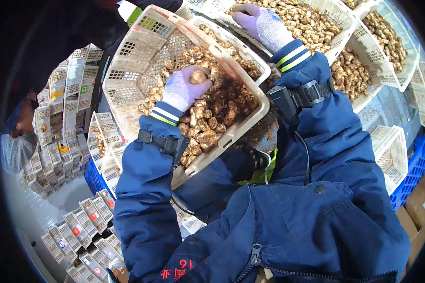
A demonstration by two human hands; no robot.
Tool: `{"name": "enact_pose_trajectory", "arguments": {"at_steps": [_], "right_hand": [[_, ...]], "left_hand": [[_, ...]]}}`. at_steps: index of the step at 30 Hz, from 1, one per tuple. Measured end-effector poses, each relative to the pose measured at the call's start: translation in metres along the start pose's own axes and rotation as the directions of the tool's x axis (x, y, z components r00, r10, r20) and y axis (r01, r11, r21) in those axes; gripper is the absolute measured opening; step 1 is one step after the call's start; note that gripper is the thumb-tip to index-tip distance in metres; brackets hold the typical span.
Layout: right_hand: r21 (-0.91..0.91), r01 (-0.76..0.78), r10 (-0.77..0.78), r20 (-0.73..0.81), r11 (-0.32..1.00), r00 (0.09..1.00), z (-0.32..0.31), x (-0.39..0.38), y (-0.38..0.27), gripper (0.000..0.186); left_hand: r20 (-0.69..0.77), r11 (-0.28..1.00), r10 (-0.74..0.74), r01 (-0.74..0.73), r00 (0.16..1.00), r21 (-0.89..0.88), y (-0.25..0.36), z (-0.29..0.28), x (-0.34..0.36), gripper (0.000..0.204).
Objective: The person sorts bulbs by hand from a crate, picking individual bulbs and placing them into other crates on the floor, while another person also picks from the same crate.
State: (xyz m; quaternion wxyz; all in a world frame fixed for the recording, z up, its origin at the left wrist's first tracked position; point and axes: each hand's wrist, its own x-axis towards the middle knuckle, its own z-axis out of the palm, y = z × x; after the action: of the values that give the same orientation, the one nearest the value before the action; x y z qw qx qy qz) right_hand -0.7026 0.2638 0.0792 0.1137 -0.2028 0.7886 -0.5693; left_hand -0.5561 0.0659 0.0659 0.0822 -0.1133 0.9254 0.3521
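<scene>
My left hand (186, 88), in a pale purple knit glove, pinches a light brown mushroom (198, 77) between thumb and fingers. It is above a large white plastic crate (123, 94) that tilts toward me, with brown, soil-stained mushrooms (212, 120) heaped inside. My right hand (263, 26), gloved the same way, reaches to the far side, over the near left edge of another white crate (347, 28) full of mushrooms (311, 26). Its fingers curl downward, and what they hold, if anything, is hidden.
More mushroom crates (387, 40) stand at the far right. A smaller white basket (392, 158) sits by a blue crate (411, 170) and cardboard boxes (418, 200). On the left are many stacked white baskets (63, 89) and a person in a hair net (18, 152).
</scene>
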Motion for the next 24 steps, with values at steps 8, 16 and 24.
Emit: {"name": "enact_pose_trajectory", "arguments": {"at_steps": [8,16,24], "right_hand": [[0.001,-0.007,0.007,-0.001,1.000,1.000,0.002,0.000,0.003,0.031],[-0.024,-0.030,0.030,0.007,0.999,1.000,-0.004,0.003,-0.002,0.032],[0.021,-0.023,0.023,0.001,1.000,1.000,0.002,0.002,-0.001,0.030]], "left_hand": [[0.156,0.823,-0.069,-0.032,0.985,0.567,0.040,0.036,0.001,0.044],[0.213,0.878,0.112,-0.198,0.970,0.436,0.023,0.019,-0.009,0.041],[0.104,0.417,-0.047,0.114,0.994,-0.902,-0.027,-0.041,-0.067,0.034]]}}
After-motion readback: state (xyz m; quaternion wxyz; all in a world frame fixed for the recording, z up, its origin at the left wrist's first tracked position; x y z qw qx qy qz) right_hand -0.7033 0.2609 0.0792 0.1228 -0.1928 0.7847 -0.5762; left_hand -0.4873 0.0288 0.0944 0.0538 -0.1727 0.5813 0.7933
